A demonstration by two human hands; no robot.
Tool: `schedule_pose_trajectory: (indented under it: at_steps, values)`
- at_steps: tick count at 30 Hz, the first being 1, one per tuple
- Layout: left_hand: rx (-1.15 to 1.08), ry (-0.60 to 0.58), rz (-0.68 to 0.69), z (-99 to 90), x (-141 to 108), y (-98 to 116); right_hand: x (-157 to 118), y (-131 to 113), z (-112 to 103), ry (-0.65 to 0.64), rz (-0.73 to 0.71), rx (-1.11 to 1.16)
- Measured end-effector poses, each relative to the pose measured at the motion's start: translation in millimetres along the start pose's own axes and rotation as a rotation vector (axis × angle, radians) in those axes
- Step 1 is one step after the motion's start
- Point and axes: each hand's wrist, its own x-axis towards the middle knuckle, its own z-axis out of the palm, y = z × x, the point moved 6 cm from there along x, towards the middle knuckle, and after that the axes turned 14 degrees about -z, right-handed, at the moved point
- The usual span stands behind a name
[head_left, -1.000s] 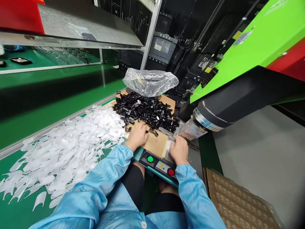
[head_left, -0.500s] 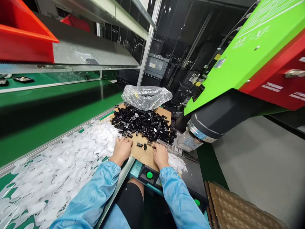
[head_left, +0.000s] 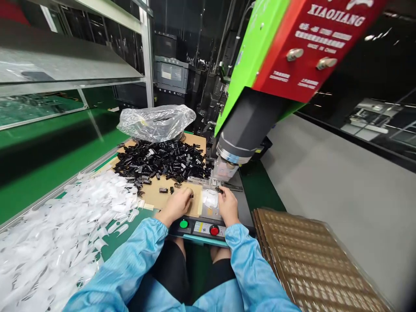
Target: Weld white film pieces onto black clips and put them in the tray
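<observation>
My left hand (head_left: 177, 205) is over the right part of the cardboard sheet (head_left: 156, 200); its fingers are pinched on a small black plastic part (head_left: 191, 196). My right hand (head_left: 229, 205) holds another small black plastic part (head_left: 219, 190) at its fingertips, just in front of the press head (head_left: 224, 169). A big heap of such black parts (head_left: 162, 158) lies on the cardboard, and a few loose ones (head_left: 163, 190) sit nearer me. Between my hands are white pieces (head_left: 210, 198) on the grey machine base.
White translucent film pieces (head_left: 65, 225) are piled on the left. A clear plastic bag (head_left: 157, 122) lies behind the heap. The green and red machine (head_left: 260, 86) overhangs the right side. A green button (head_left: 183, 223) and a red button (head_left: 214, 230) face me. Brown moulded trays (head_left: 312, 255) are stacked right.
The view has swung to the right. My right hand has moved from the cardboard to beside the press head, with a black part in it. My left hand has shifted right across the cardboard.
</observation>
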Motion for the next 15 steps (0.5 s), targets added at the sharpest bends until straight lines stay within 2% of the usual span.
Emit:
schedule_pose_trajectory:
  at_steps: [2,4,7,10,15]
  values:
    - [-0.028,-0.071,0.034,18.3,0,8,1,16,-3,-0.002,0.023,-0.037]
    - [-0.089,-0.118,0.056,27.8,-3,9,5,26,-1,-0.018,0.015,-0.063]
    - [-0.173,-0.114,0.092,26.4,-12,6,15,31,6,-0.060,-0.023,-0.116]
    - [-0.156,-0.072,0.110,20.1,-17,5,24,29,15,-0.133,-0.044,-0.231]
    - [-0.007,0.014,-0.001,20.8,-14,0,28,25,17,-0.242,-0.054,-0.401]
